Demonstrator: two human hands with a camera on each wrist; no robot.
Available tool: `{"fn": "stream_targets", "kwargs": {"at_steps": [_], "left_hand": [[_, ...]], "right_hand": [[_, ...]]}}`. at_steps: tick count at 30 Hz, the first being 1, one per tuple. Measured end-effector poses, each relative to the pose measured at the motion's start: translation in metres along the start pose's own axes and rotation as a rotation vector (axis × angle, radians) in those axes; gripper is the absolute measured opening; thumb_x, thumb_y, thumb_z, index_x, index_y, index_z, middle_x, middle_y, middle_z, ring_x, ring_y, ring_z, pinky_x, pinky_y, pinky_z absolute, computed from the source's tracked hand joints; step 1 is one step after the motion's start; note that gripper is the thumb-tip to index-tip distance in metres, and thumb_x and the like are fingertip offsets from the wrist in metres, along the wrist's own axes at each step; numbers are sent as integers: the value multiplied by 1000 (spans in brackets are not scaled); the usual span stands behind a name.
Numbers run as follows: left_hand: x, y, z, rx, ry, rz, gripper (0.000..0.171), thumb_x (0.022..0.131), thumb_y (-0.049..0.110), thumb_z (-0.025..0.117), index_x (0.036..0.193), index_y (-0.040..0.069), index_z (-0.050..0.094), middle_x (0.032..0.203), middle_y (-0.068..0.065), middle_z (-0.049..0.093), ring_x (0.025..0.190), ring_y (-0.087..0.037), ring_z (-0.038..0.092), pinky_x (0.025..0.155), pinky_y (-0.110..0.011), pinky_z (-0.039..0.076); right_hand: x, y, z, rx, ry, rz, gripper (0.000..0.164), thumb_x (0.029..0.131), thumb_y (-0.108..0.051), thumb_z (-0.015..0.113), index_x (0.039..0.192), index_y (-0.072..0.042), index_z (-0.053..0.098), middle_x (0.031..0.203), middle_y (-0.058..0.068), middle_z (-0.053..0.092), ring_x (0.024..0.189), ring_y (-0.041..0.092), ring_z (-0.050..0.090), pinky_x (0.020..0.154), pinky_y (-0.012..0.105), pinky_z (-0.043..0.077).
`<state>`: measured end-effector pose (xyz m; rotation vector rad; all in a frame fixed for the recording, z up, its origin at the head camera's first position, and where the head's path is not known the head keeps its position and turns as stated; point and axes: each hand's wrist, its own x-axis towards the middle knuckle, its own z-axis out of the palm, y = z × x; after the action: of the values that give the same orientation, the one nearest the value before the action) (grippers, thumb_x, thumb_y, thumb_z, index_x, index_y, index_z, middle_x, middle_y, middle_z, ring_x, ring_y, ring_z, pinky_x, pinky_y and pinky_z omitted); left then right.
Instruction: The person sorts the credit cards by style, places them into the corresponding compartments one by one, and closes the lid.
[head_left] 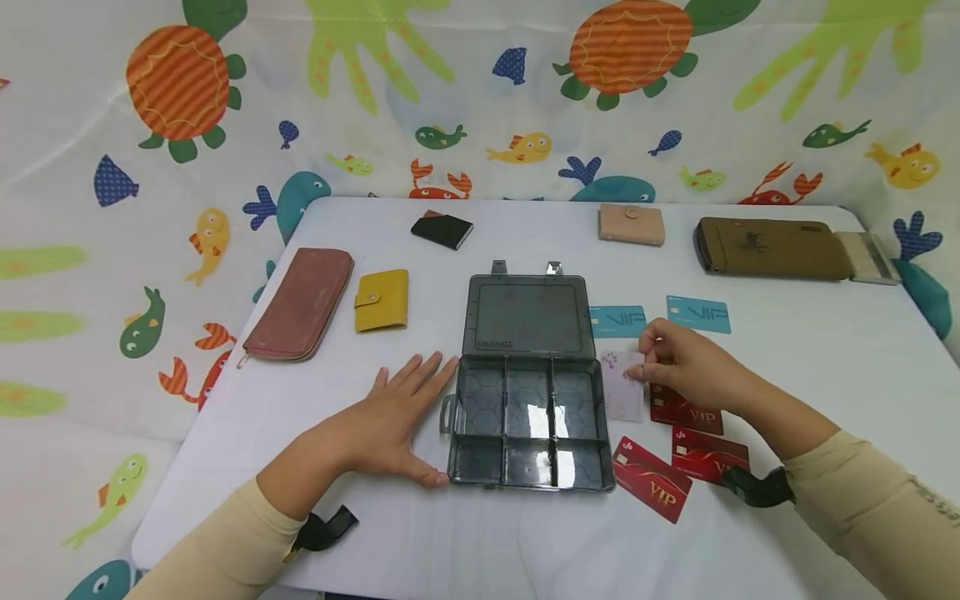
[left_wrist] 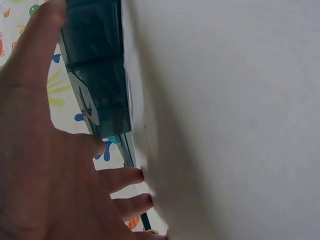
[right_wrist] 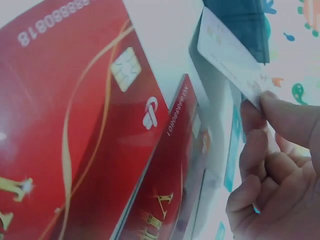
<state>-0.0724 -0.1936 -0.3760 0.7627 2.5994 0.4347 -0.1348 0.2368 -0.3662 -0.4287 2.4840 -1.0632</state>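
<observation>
1. pale card (head_left: 621, 396): just r. of box (head_left: 480, 404), tilted, pinched by r. hand (head_left: 686, 362).
2. progress, prob. early: lid (head_left: 528, 317) open, no cards seen in compartments; red cards (head_left: 651, 481) + blue cards (head_left: 699, 315) loose on desk (head_left: 420, 542).
3. l. hand (head_left: 390, 425): fingers spread at box's l. edge.
4. room: bare desk in front; r. edge tight w/ cards; box top unobstructed.

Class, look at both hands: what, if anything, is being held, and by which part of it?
The right hand holds the pale card, pinched by the fingers at its upper right edge in the head view. The left hand holds nothing.
</observation>
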Motion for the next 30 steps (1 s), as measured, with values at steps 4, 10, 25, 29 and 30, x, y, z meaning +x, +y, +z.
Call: {"fn": "stream_targets", "kwargs": {"at_steps": [4, 10, 25, 29, 30], "left_hand": [[0, 0, 0, 0, 2, 1, 142, 62, 83, 76, 165, 26, -2, 171, -9, 3, 155, -36, 1, 113, -73, 5], [-1, 0, 2, 0, 5, 3, 141, 63, 83, 76, 165, 26, -2, 171, -9, 3, 154, -36, 1, 112, -73, 5], [0, 0, -1, 13, 6, 5, 141, 63, 85, 74, 165, 28, -5, 171, -9, 1, 155, -36, 2, 113, -73, 5], [0, 0, 0, 16, 6, 5, 141, 63, 84, 74, 165, 27, -5, 171, -9, 1, 154, -36, 2, 113, -73, 6], [-1, 0, 0, 16, 5, 4, 141, 63, 84, 74, 165, 27, -5, 171, -9, 1, 154, -36, 2, 113, -73, 6]], "right_hand": [[1, 0, -7, 52, 27, 57, 26, 101, -21, 66, 113, -6, 48, 107, 11, 72, 94, 28, 64, 76, 38, 57], [2, -5, -14, 85, 94, 134, 35, 104, -33, 61, 119, -5, 47, 100, 16, 65, 92, 31, 53, 69, 34, 51], [10, -31, -5, 237, 126, 91, 32, 104, -29, 62, 118, -3, 49, 94, 20, 64, 88, 37, 54, 63, 34, 50], [18, -47, 11, 250, 97, 73, 29, 103, -28, 63, 115, -4, 51, 90, 20, 62, 84, 34, 53, 57, 33, 45], [20, -50, 16, 247, 91, 63, 28, 103, -27, 63, 115, -4, 52, 89, 19, 61, 83, 33, 53, 56, 33, 43]]}}
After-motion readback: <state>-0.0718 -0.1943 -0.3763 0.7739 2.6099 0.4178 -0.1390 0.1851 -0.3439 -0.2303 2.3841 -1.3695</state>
